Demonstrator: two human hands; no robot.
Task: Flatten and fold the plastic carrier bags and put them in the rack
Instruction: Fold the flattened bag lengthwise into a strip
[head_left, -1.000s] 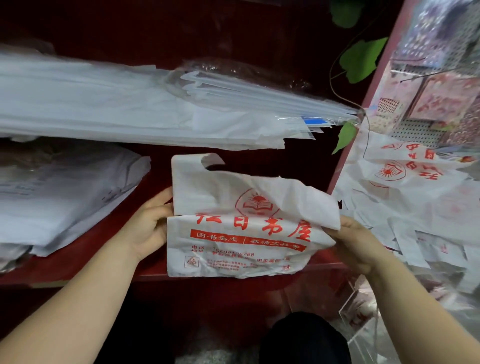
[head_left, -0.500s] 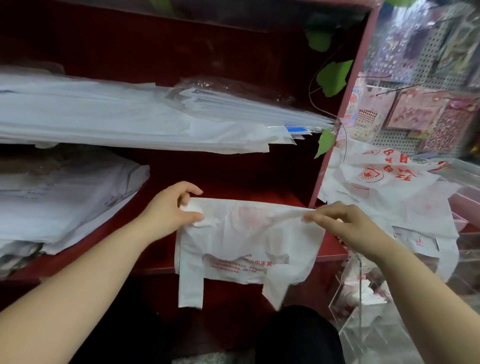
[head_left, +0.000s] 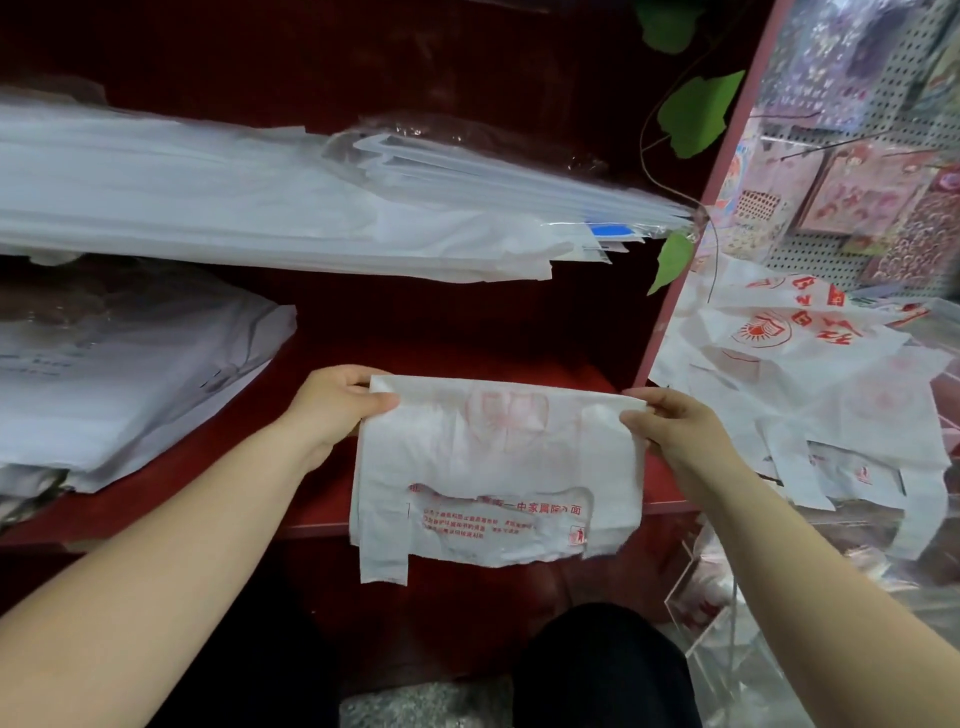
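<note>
- Left hand (head_left: 332, 408): thumb in front, fingers curled behind, pinching the top left corner of the carrier bag (head_left: 493, 462).
- Right hand (head_left: 675, 434): same pinch on the top right corner.
- Bag doubled over, fold uppermost, held taut between both hands. Its handles hang low, past the front edge of the red rack shelf (head_left: 218, 467).
- Flat white stack (head_left: 104, 374) at the shelf's left end.
- Loose printed bags (head_left: 810, 374) heaped beyond the rack's right side.

Shop, pegboard (head_left: 815, 262) of sticker packs (head_left: 857, 195), red shelves (head_left: 519, 348) stacked with bags (head_left: 208, 208)
</note>
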